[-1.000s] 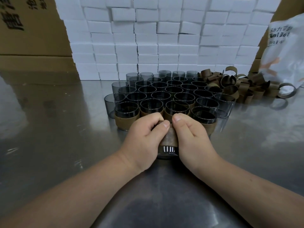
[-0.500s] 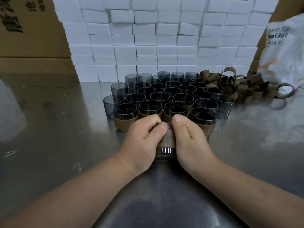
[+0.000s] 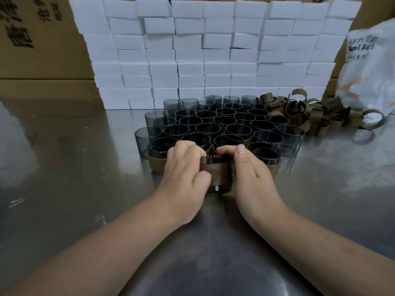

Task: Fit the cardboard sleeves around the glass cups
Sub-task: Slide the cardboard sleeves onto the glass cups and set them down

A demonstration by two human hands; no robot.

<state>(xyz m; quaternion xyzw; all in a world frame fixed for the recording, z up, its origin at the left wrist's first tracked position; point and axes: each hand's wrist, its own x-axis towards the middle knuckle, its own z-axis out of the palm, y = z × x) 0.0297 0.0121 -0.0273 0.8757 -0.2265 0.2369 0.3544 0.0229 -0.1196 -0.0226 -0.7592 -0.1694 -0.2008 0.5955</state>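
Observation:
A smoky glass cup [image 3: 219, 188] stands on the steel table between my hands, wrapped in a brown cardboard sleeve [image 3: 218, 173] that leaves its base bare. My left hand [image 3: 183, 176] grips the sleeve's left side, thumb on its front. My right hand [image 3: 251, 178] holds the right side, with its fingers over the rim. Just behind stand several more dark glass cups [image 3: 213, 124] in rows; the front ones, such as the cup at the left [image 3: 157, 164], wear sleeves. A heap of loose sleeves [image 3: 310, 116] lies at the back right.
A wall of stacked white boxes [image 3: 213, 54] closes the back of the steel table [image 3: 74, 178]. Brown cartons [image 3: 40, 39] stand at the back left. A white printed bag [image 3: 372, 67] leans at the far right, with one sleeve ring [image 3: 373, 122] beside it.
My thumbs have drawn apart from the middle of the sleeve, so more of its front shows. The sleeve sits lower on the cup, whose rim now shows above it.

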